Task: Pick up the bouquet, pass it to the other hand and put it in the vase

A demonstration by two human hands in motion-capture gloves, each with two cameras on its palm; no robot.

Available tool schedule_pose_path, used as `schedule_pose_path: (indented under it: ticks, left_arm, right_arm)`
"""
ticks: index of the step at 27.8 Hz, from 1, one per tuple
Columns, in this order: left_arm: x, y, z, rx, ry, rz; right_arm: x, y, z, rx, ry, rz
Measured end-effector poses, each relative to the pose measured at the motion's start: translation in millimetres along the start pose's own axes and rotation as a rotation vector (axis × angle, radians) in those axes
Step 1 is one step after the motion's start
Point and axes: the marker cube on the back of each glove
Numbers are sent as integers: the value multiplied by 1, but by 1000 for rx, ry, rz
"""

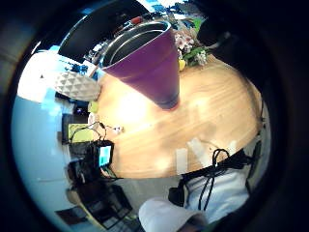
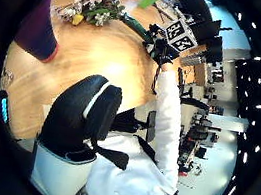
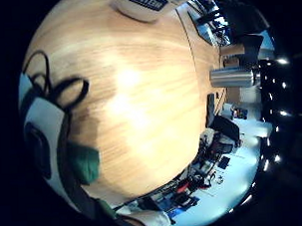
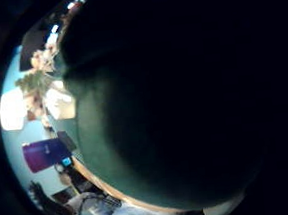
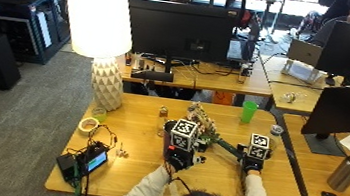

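Roughly at the middle of the wooden worktop (image 5: 132, 173), the bouquet (image 5: 200, 121) lay on its side, not yet lifted. Its flower heads pointed away from the person and its dark green stems ran back at a slant toward the right hand (image 5: 252, 164). I judged it lay that way so the stem end was the easy part to reach.

The right hand was at that stem end. A dark mass filled its thumb side palm view, so something sat very close to the palm, but I could not tell whether the hand had closed on the stems or only rested over them.

The left hand (image 5: 179, 158) hovered just beside the bouquet's near side and had hold of nothing. Both its palm views looked out freely, and I judged it relaxed and waiting to receive the stems.

The vase (image 1: 149, 63) stood upright on the worktop, close to the left palm, with its wide mouth open and nothing in it. From the outside view it was mostly hidden behind the left hand. Standing on that side, it suited a pass from right to left, then a short lift into the mouth.

Farther out, a green cup (image 5: 248, 111) stood beyond the flowers, and a white lamp (image 5: 104, 44) stood at the far left corner, both well apart from the path.
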Motion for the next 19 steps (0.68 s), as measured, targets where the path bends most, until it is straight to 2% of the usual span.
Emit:
schedule_pose_path:
  ticks: [3, 5, 11, 14, 17, 19]
  left_arm:
    - [1, -9, -4, -14, 31, 2]
    - [1, -14, -11, -13, 62, 2]
    - [3, -38, -35, 18, 257, 11]
    - [8, -51, -52, 58, 410, 17]
    - [22, -68, -72, 129, 650, 35]
    - [38, -79, -86, 167, 868, 76]
  right_arm:
    - [1, 3, -7, 119, -26, 32]
    - [0, 5, -13, 188, -112, 50]
    - [-36, -1, -57, 436, -724, -127]
    - [-49, -5, -86, 592, -942, -268]
    - [-57, -10, -102, 732, -1029, -296]
    - [-71, -7, -102, 732, -1167, -325]
